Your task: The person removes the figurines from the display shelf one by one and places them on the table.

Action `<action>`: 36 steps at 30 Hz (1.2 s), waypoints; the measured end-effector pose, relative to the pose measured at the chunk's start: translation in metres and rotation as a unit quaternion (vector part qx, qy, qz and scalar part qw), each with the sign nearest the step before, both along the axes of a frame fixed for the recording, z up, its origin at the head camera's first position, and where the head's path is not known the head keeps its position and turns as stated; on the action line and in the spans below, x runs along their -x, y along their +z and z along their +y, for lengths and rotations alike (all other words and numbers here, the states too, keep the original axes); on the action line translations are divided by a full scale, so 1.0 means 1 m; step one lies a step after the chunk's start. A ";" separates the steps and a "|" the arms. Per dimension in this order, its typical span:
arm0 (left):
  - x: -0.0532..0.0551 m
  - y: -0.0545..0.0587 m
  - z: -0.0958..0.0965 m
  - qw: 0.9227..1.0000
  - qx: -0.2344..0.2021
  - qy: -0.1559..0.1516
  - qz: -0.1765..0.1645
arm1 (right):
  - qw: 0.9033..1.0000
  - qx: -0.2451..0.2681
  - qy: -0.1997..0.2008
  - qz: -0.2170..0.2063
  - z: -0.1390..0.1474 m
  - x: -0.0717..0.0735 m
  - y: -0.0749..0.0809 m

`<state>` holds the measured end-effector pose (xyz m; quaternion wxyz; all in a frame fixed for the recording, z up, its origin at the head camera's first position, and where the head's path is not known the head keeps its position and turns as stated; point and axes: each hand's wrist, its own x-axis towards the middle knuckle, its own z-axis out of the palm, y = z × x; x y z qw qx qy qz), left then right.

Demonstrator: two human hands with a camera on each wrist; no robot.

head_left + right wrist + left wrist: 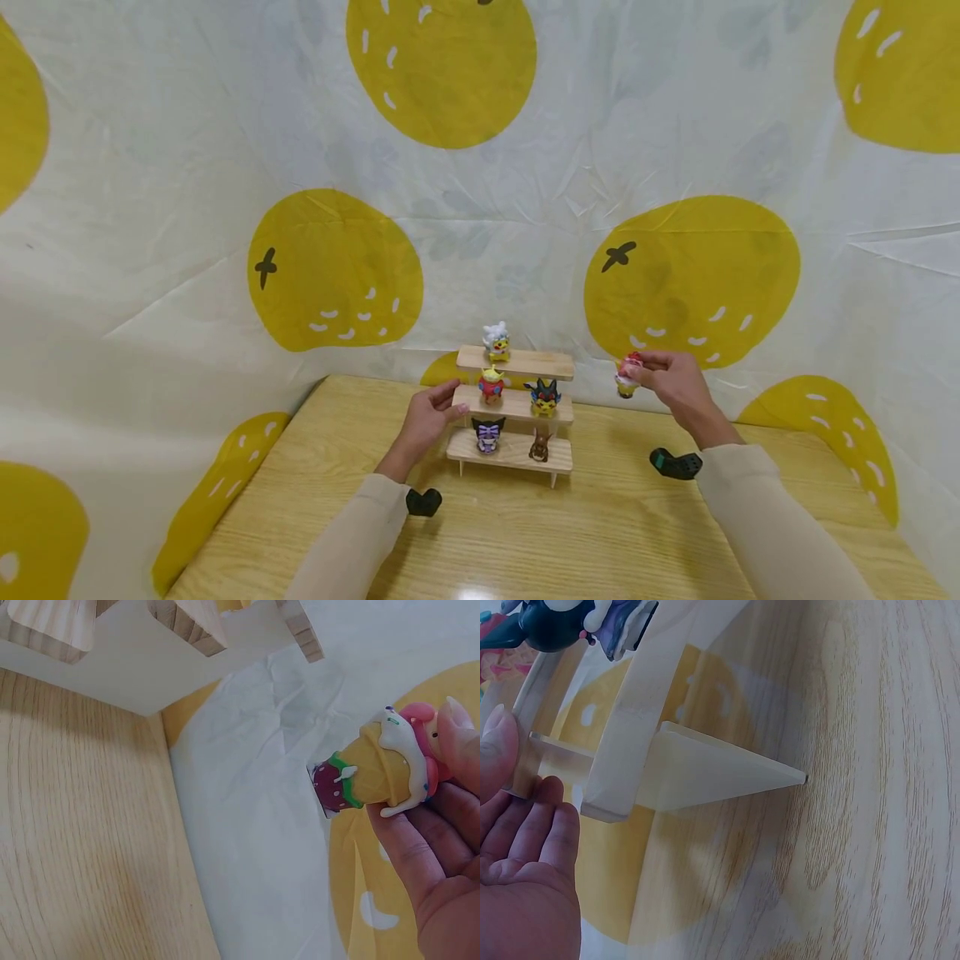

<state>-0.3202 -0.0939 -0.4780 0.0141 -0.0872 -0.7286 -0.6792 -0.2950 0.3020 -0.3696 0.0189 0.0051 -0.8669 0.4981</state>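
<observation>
My right hand [678, 385] holds an ice-cream-cone figurine [379, 766] in the air, right of a three-tier wooden display stand [517, 450]. The figurine has a pink top, white icing and a dark base. My left hand [424, 423] grips the left end of the stand's middle board, thumb above and fingers below. A white-topped yellow figurine [497, 342] stands on the top tier. On the middle tier are a red figurine [492, 387] and a black-and-yellow figurine [545, 398]. The bottom tier carries a black-and-purple figurine [488, 436] and a brown figurine [539, 445].
The stand rests on a wood-grain table [480, 533]. A white cloth [517, 183] with large yellow fruit shapes hangs behind and at the sides. Black devices sit at both wrists, such as the right wrist device [675, 464].
</observation>
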 end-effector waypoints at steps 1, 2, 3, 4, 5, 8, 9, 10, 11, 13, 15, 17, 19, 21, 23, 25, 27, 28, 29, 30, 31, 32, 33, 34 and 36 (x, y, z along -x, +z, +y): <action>0.000 0.000 0.000 1.000 -0.001 0.000 -0.001 | 1.000 -0.002 -0.001 0.000 0.000 -0.001 0.000; 0.000 0.000 0.000 1.000 -0.001 0.000 -0.001 | 1.000 -0.007 -0.001 0.000 0.000 -0.001 0.000; 0.000 0.000 0.000 1.000 -0.001 0.000 -0.002 | 1.000 -0.009 -0.001 -0.001 0.001 -0.002 0.000; 0.001 0.000 0.000 1.000 0.000 0.000 -0.001 | 1.000 -0.010 -0.001 -0.001 0.001 -0.002 0.000; 0.001 0.000 0.000 1.000 0.002 -0.001 0.001 | 1.000 -0.011 -0.002 -0.002 0.002 -0.002 -0.001; 0.002 0.000 0.000 1.000 0.001 0.000 -0.005 | 1.000 -0.015 -0.004 -0.004 0.004 -0.002 -0.003; 0.002 0.000 0.000 1.000 0.002 0.001 -0.005 | 1.000 -0.016 -0.005 -0.003 0.005 -0.002 -0.004; 0.001 0.000 0.000 1.000 0.003 0.001 -0.003 | 1.000 -0.017 -0.005 -0.004 0.006 -0.003 -0.005; 0.001 0.000 0.000 1.000 0.002 0.002 -0.006 | 1.000 -0.018 -0.006 -0.004 0.007 -0.002 -0.005; 0.000 0.000 0.000 1.000 0.001 0.002 -0.008 | 1.000 -0.020 -0.007 -0.002 0.009 -0.003 -0.007; 0.000 0.000 0.000 1.000 0.003 0.003 -0.006 | 1.000 -0.021 -0.006 0.002 0.011 -0.003 -0.008; -0.001 0.000 0.000 1.000 0.002 0.004 -0.006 | 1.000 -0.019 -0.007 0.007 0.012 -0.003 -0.009; -0.001 0.000 0.000 1.000 0.005 0.004 -0.002 | 1.000 -0.017 -0.007 0.009 0.014 -0.004 -0.009; -0.001 0.000 0.000 1.000 0.005 0.003 0.000 | 1.000 -0.017 -0.009 0.007 0.015 -0.005 -0.010; -0.001 0.000 0.000 1.000 0.005 0.001 0.001 | 1.000 -0.018 -0.011 0.002 0.017 -0.006 -0.012; -0.001 0.001 0.000 1.000 0.004 0.001 0.001 | 1.000 -0.021 -0.014 -0.002 0.020 -0.007 -0.013; -0.001 0.001 0.000 1.000 0.003 0.001 0.000 | 1.000 -0.022 -0.015 -0.004 0.022 -0.007 -0.014; -0.001 0.001 0.000 1.000 0.003 0.000 0.000 | 1.000 -0.020 -0.015 -0.005 0.023 -0.008 -0.015; -0.001 0.001 0.000 1.000 0.004 0.001 -0.001 | 1.000 -0.018 -0.015 -0.006 0.024 -0.008 -0.015; -0.001 0.001 0.000 1.000 0.003 0.001 -0.002 | 1.000 -0.017 -0.015 -0.006 0.025 -0.008 -0.016; -0.001 0.001 0.000 1.000 0.004 0.001 -0.002 | 1.000 -0.015 -0.015 -0.007 0.026 -0.008 -0.016; -0.001 0.001 0.000 1.000 0.005 0.002 -0.001 | 1.000 -0.013 -0.016 -0.008 0.027 -0.008 -0.017; -0.001 0.000 0.000 1.000 0.005 0.002 -0.001 | 1.000 -0.012 -0.016 -0.008 0.028 -0.008 -0.017; -0.001 0.000 0.000 1.000 0.006 0.002 -0.001 | 1.000 -0.010 -0.017 -0.008 0.028 -0.008 -0.017; -0.001 0.000 0.000 1.000 0.006 0.002 -0.001 | 1.000 -0.008 -0.018 -0.006 0.029 -0.008 -0.018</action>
